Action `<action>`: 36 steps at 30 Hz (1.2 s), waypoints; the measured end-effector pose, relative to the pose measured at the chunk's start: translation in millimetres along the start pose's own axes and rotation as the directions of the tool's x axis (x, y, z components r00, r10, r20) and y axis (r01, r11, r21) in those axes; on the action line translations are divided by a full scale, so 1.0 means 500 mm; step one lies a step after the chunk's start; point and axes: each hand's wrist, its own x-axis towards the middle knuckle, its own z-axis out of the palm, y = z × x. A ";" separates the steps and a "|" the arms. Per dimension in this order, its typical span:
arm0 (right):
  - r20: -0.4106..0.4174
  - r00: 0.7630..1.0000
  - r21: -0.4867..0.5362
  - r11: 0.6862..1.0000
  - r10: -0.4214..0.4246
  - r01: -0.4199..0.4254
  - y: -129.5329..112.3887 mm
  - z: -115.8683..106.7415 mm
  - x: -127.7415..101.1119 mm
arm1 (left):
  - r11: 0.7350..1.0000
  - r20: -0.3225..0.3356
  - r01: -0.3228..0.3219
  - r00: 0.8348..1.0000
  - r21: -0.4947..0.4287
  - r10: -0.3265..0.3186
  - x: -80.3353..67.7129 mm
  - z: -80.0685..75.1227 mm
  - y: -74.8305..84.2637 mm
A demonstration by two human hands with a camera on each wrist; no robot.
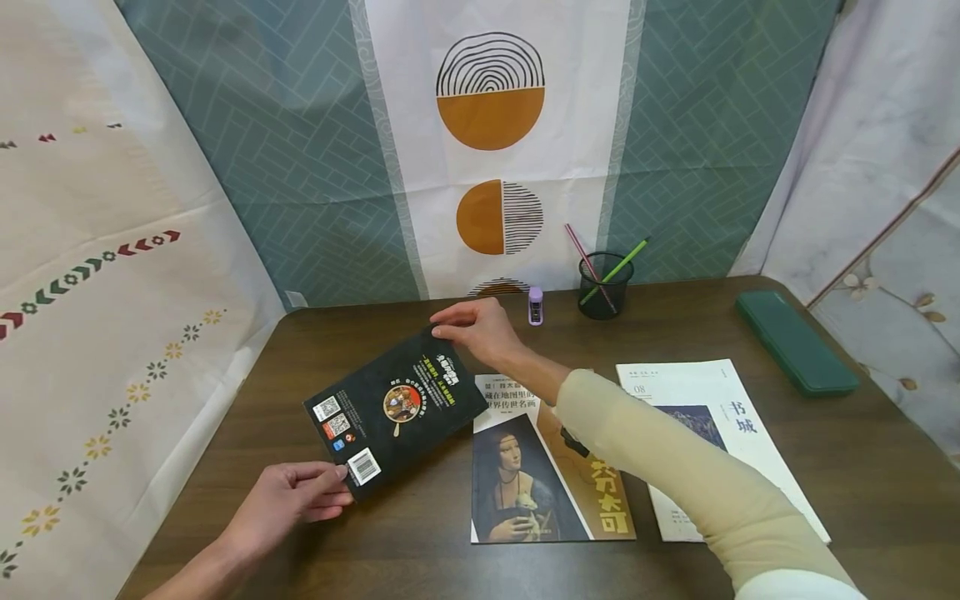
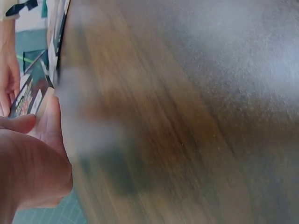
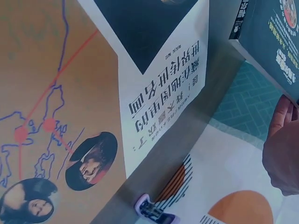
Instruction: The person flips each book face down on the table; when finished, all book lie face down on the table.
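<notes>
**Two hands hold a black book above a wooden desk**

A person holds a black book [image 1: 396, 410] with both hands, tilted, its back cover facing up with a barcode and QR codes showing. The left hand [image 1: 288, 497] pinches the book's near corner by the barcode, thumb on top. The right hand [image 1: 480, 329] grips the far corner, fingers curled over the edge; its arm, in a beige sleeve [image 1: 675, 467], reaches across from the right.

The book is over the left middle of the dark wooden desk [image 1: 862, 467], its right edge overlapping a book with a portrait cover [image 1: 525, 467] that lies flat. Just to the right of that lies a white magazine [image 1: 720, 417]. A green case [image 1: 795, 342] rests near the desk's far right edge. At the back stand a black mesh pen cup [image 1: 604, 287] holding pencils and, just beside it, a small purple object [image 1: 536, 305]. Patterned cloth [image 1: 491, 125] hangs behind the desk.
</notes>
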 end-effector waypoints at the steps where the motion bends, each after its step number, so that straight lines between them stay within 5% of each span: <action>1: 0.001 1.000 -0.015 1.000 0.000 0.000 0.002 0.002 0.002 | 1.000 0.018 0.001 1.000 -0.002 -0.001 0.000 0.001 -0.002; 23: -0.006 0.995 -0.141 0.985 0.102 -0.101 0.040 0.045 0.026 | 0.998 0.143 0.047 0.988 0.051 -0.054 0.020 0.006 -0.021; 36: 0.141 0.973 -0.207 0.967 0.181 -0.150 0.080 0.049 0.024 | 0.972 0.138 0.031 0.988 0.232 -0.064 0.033 0.002 -0.006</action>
